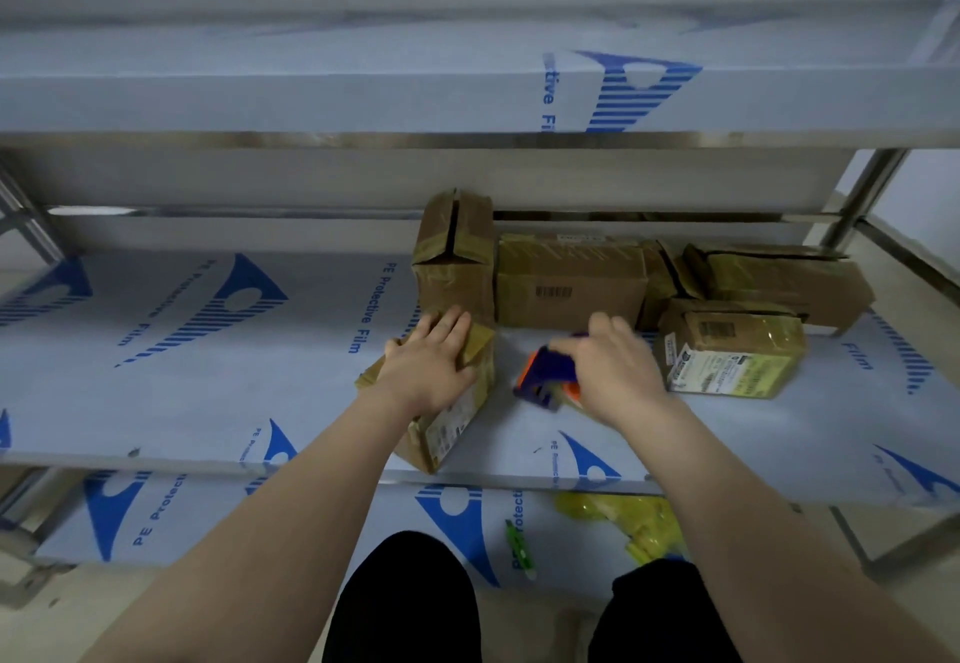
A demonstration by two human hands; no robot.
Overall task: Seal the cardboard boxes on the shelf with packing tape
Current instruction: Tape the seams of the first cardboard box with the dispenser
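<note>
Nearest, a lower shelf (171, 512) holds a small green tool (517, 543) and a yellow bag (639, 522). On the film-covered middle shelf (208, 402), the left hand (431, 366) presses flat, fingers straight and slightly apart, on a cardboard box (447, 434) at the front edge. Beside it, the right hand (618, 366) curls its fingers round a blue and orange tape dispenser (545, 371). Behind stand an upright box (454, 257), a wide box (569, 283) and a labelled box (732, 350).
</note>
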